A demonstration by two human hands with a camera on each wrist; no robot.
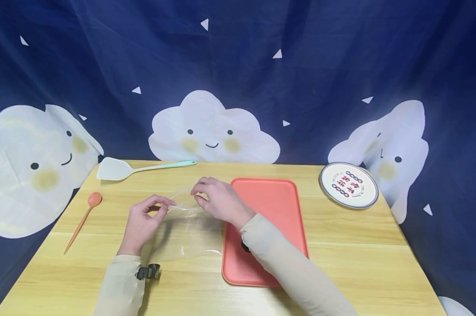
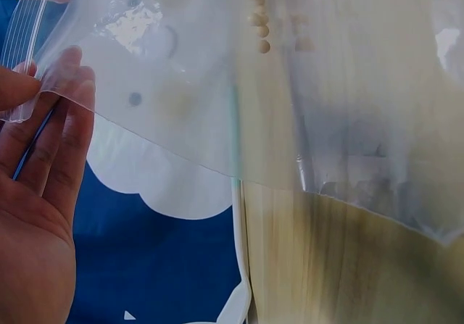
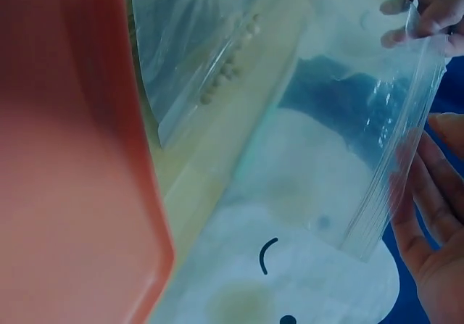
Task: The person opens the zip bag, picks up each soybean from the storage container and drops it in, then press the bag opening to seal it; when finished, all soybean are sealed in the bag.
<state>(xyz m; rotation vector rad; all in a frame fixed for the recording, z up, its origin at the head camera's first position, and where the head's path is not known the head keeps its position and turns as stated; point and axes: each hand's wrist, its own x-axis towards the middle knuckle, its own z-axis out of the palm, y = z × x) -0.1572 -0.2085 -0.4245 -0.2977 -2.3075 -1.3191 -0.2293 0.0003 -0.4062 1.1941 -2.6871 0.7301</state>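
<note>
A clear zip-top plastic bag (image 1: 196,232) hangs between my two hands over the wooden table, left of the coral-red tray (image 1: 263,188). My left hand (image 1: 141,224) pinches the left end of its zip strip (image 2: 25,45) between thumb and fingers. At the far end of the strip, my right hand (image 1: 222,202) pinches the bag's edge; the right wrist view has its fingers behind the ribbed strip and the thumb in front. A row of small round beige beads (image 3: 225,77) shows through the film. The right forearm crosses above the tray and hides part of it.
A white spatula (image 1: 115,169) with a mint handle lies along the table's back edge. An orange spoon (image 1: 84,215) lies at the left. A round plate (image 1: 364,197) with red lettering sits at the back right. Dark blue cloud-print cloth (image 1: 238,52) hangs behind.
</note>
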